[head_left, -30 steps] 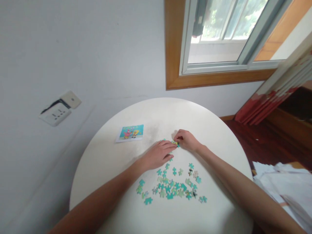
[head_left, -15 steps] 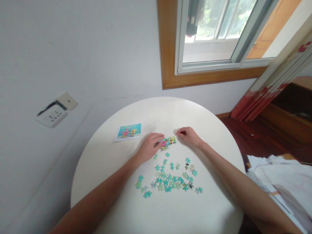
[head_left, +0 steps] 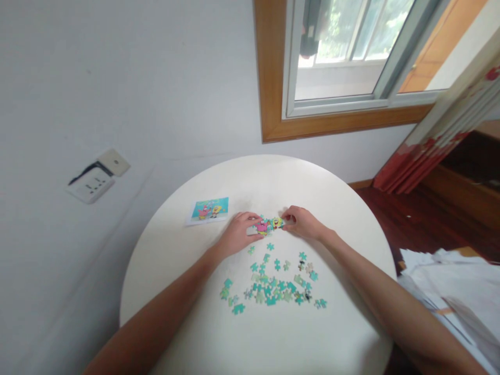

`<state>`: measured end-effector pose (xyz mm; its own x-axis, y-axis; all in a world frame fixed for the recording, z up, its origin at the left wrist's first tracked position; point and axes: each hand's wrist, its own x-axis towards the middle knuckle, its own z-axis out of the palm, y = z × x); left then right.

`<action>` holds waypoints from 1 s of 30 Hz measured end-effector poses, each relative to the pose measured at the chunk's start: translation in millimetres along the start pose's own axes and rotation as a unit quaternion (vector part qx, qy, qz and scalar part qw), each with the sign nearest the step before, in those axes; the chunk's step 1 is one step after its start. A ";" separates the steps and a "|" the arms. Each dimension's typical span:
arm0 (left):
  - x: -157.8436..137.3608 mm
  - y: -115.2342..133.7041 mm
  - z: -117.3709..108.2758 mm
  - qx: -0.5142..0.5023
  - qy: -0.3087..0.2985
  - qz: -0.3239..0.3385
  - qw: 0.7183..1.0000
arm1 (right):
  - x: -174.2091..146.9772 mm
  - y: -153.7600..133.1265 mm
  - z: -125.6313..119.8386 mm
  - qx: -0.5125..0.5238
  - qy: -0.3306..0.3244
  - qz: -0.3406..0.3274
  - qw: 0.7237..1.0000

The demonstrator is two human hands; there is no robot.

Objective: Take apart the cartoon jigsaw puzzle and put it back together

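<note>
- Taking the table (head_left: 258,341) as a dial with 12 at its far rim, the puzzle (head_left: 277,223), partly joined, lay flat between centre and 12.
- The left hand (head_left: 238,234) met its 9 o'clock end, thumb and fingers spread apart around it.
- The right hand (head_left: 305,223) was at its 3 o'clock end, thumb and forefinger apart, at the edge.
- A broad strip of white top separated the puzzle from the 12 o'clock rim; another ran from the right hand to the 2 o'clock rim.
- Loose pieces (head_left: 271,300) spread from just below the puzzle toward 6, some overlapping, with bare top beyond them.
- The card (head_left: 213,210) lay at 11, near the rim.
- Fingers covered both puzzle ends; whether the right fingertips gripped a piece could not be told.
- The left forearm (head_left: 172,307) hid some of the 8 o'clock rim; the frame cut off 6 o'clock.
- Small prints were blurred.
</note>
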<state>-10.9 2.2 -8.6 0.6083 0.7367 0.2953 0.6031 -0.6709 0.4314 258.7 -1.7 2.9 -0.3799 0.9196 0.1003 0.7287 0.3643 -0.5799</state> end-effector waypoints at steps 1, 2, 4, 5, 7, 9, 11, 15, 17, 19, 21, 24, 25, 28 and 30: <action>1.1 -2.0 -0.5 -0.007 -0.004 0.008 1.000 | -0.2 0.4 1.3 0.001 0.004 0.003 1.000; 2.1 -4.0 -0.8 -0.013 -0.006 0.015 1.000 | -0.3 1.1 2.8 0.002 0.008 0.004 1.000; 3.5 -7.6 -1.0 -0.024 -0.007 0.028 0.999 | 0.1 2.8 5.7 0.006 0.013 0.006 1.000; 4.0 -9.0 -1.0 -0.029 -0.008 0.032 0.999 | 0.6 3.8 6.5 0.009 0.015 0.008 1.000; 4.5 -10.9 -0.8 -0.036 -0.010 0.039 0.999 | 2.4 5.4 5.3 0.021 0.016 0.011 1.000; 4.7 -11.5 -0.7 -0.039 -0.014 0.047 0.998 | 3.7 4.5 -1.3 0.042 0.015 0.014 0.999; 4.6 -10.6 -0.9 -0.042 -0.012 0.050 0.998 | 1.0 -1.7 -12.3 0.058 0.020 0.014 0.998; 4.8 -6.3 -1.2 -0.059 0.014 0.032 0.998 | -32.4 -33.0 -28.8 0.047 0.002 -0.021 0.999; 5.2 -4.3 -1.0 -0.070 0.021 0.018 0.997 | -63.1 -52.5 -26.9 0.025 -0.047 -0.045 0.998; 5.8 -3.3 -0.6 -0.078 0.021 0.008 0.997 | -95.7 -68.5 -19.1 -0.008 -0.090 -0.057 0.994; 6.3 -3.2 -0.1 -0.082 0.021 0.004 0.996 | -123.0 -78.5 -9.5 -0.047 -0.107 -0.041 0.992; 6.9 -3.8 0.6 -0.083 0.020 0.005 0.996 | -146.2 -84.0 1.6 -0.079 -0.112 0.012 0.990; 7.0 -4.0 0.7 -0.082 0.019 0.006 0.996 | -149.5 -84.6 4.0 -0.083 -0.114 0.026 0.990; 6.8 -4.1 1.2 -0.080 0.018 0.007 0.997 | -151.6 -85.6 8.5 -0.079 -0.121 0.050 0.988; 6.3 -4.1 1.5 -0.078 0.018 0.006 0.997 | -150.5 -86.6 10.4 -0.065 -0.127 0.055 0.988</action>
<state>-8.8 9.5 -9.8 0.5945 0.7326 0.3315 0.5060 -0.6612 0.5538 246.8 -173.3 29.6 -0.4119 0.8946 -0.1734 0.8351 0.2945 -0.4647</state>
